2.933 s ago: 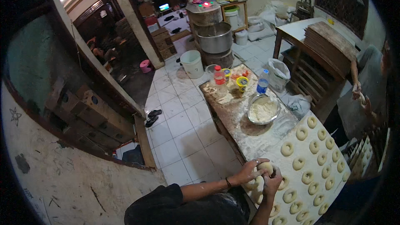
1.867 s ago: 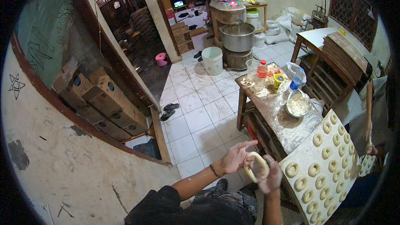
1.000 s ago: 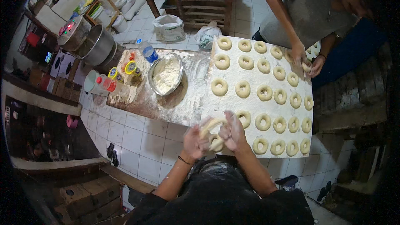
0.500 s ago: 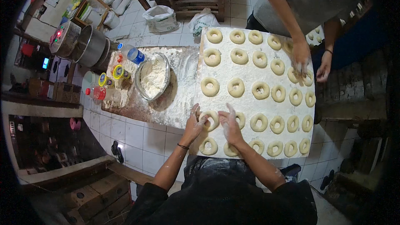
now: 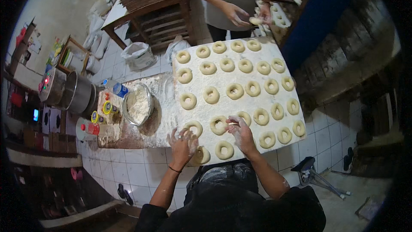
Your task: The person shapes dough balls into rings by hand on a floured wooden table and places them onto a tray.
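Note:
Rows of pale dough rings lie on a floured white board. My left hand (image 5: pixel 182 147), fingers spread, is at the board's near left edge. It lies beside the end dough ring (image 5: pixel 194 128) and partly covers the lower ring (image 5: pixel 201 156). Further right, my right hand (image 5: pixel 242 136) has its fingers apart and holds nothing I can see. Its fingertips are by the right side of a larger dough ring (image 5: pixel 219 125); whether they touch it I cannot tell. Behind those fingers another dough ring (image 5: pixel 244 118) is partly hidden. Flour coats both hands.
Left of the board (image 5: pixel 257 79), a floury table holds a bowl of flour (image 5: pixel 139 105), bottles (image 5: pixel 116 87) and yellow-lidded jars (image 5: pixel 110 107). Across the board a co-worker's hands (image 5: pixel 253 17) hold a small dough piece. A mixer (image 5: pixel 77 91) stands far left, a folding stool (image 5: pixel 315 175) at right.
The view has turned and shifted. My hands have moved apart from the end ring they flanked, the right one to the neighbouring ring. The co-worker's hands have lifted off the board with dough.

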`<state>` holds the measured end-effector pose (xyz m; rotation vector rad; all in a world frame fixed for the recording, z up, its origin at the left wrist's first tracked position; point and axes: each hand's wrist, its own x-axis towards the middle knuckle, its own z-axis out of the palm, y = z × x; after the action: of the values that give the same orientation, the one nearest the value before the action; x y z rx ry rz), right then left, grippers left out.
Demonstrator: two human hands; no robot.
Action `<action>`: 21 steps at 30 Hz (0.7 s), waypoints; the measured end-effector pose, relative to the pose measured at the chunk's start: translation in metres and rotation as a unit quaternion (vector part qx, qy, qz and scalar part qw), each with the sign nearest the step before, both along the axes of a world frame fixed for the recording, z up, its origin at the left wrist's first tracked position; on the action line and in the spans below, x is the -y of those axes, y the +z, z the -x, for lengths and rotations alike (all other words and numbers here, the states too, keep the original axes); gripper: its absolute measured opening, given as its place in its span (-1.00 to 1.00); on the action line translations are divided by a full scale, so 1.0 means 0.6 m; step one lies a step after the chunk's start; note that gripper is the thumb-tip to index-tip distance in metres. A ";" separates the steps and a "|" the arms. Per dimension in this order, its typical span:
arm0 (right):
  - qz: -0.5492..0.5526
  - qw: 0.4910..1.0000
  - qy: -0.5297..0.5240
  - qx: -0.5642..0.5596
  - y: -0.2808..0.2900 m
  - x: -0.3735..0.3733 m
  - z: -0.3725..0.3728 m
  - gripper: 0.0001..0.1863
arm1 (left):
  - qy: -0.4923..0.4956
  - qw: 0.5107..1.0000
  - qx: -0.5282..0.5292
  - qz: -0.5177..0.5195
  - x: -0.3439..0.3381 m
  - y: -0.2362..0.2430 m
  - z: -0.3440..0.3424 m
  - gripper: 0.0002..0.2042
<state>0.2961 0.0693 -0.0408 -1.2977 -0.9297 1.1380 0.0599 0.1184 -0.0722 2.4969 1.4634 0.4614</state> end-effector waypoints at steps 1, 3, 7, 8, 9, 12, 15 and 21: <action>-0.014 0.999 -0.015 0.036 0.008 0.012 -0.005 -0.68 | 0.017 1.000 0.006 -0.003 0.007 0.013 0.001 -0.66; 0.006 0.999 -0.040 0.013 0.007 0.044 -0.016 -0.69 | 0.024 0.998 0.050 0.001 0.026 0.022 0.007 -0.66; 0.048 0.995 -0.088 0.012 -0.013 0.120 -0.039 -0.73 | 0.005 0.993 0.113 0.018 0.085 0.037 0.003 -0.68; 0.062 0.993 -0.095 0.020 -0.021 0.144 -0.046 -0.74 | -0.003 0.991 0.132 0.037 0.106 0.040 0.000 -0.68; 0.051 0.993 -0.101 0.032 -0.038 0.165 -0.052 -0.76 | -0.011 0.987 0.160 0.030 0.130 0.047 -0.005 -0.70; 0.098 0.990 -0.089 0.041 -0.034 0.238 -0.057 -0.75 | -0.013 0.964 0.253 0.076 0.214 0.037 -0.012 -0.70; 0.133 0.984 -0.114 0.035 -0.035 0.295 -0.053 -0.76 | -0.013 0.934 0.293 0.204 0.281 0.047 -0.035 -0.73; 0.140 0.982 -0.128 -0.003 -0.066 0.342 -0.079 -0.82 | 0.002 0.668 0.441 0.599 0.361 0.014 -0.109 -0.71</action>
<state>0.3433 -0.1359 -0.0803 -1.5897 -0.5896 1.0948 0.1254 -0.0980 -0.0639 0.9296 0.8168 0.3891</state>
